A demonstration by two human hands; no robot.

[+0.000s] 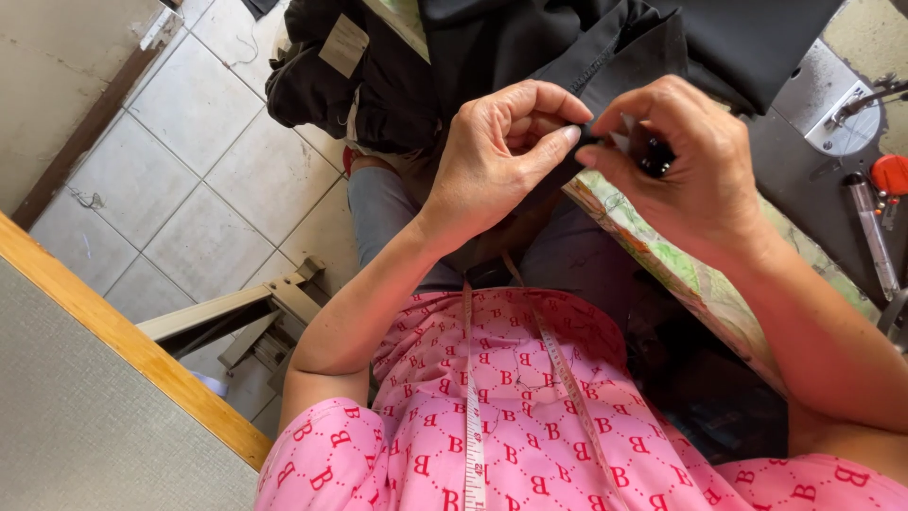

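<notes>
The left hand (497,151) pinches the black garment's (567,47) seam edge at twelve o'clock, while the right hand (686,161), fingertips touching it, grips a small black tool (653,156).

The sewing table (804,180) on the right has a dark top with a flowered covering (681,265) along its near edge. Black cloth (567,43) lies across it and hangs over onto the lap. A metal plate (837,118), a clear tube (872,237) and a red round thing (891,173) rest on it.
</notes>
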